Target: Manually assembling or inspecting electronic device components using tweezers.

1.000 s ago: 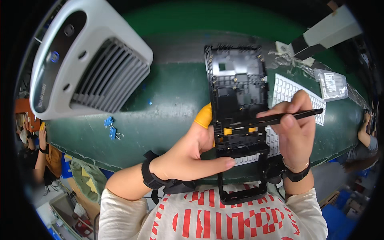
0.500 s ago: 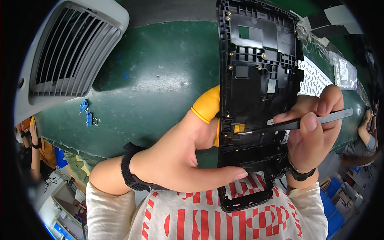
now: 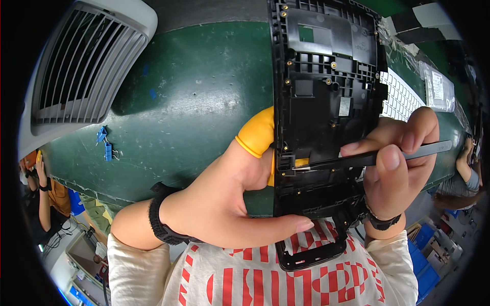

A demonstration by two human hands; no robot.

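A black plastic housing (image 3: 314,115) with ribs, openings and brass screw inserts stands lengthwise in front of me. My left hand (image 3: 229,196) grips its lower left side, thumb across the front and fingers behind. Yellow finger cots (image 3: 256,133) cover fingers of that hand, and yellow also shows through a small opening in the housing. Between thumb and fingers, my right hand (image 3: 395,163) holds black tweezers (image 3: 370,159). Their thin metal tips lie at the housing's lower left, by that opening. Whether the tips pinch anything is too small to tell.
A grey louvred machine (image 3: 87,66) stands at the far left on the green table (image 3: 204,76). Blue binder clips (image 3: 106,145) lie near it. Behind the housing, at right, are a white keyboard-like grid (image 3: 400,97) and a clear bag (image 3: 439,89). Other people's arms show at both edges.
The housing has shifted slightly left and tilted a little, with my left hand moving along. The tweezer tips have moved slightly left, and less yellow shows through the opening.
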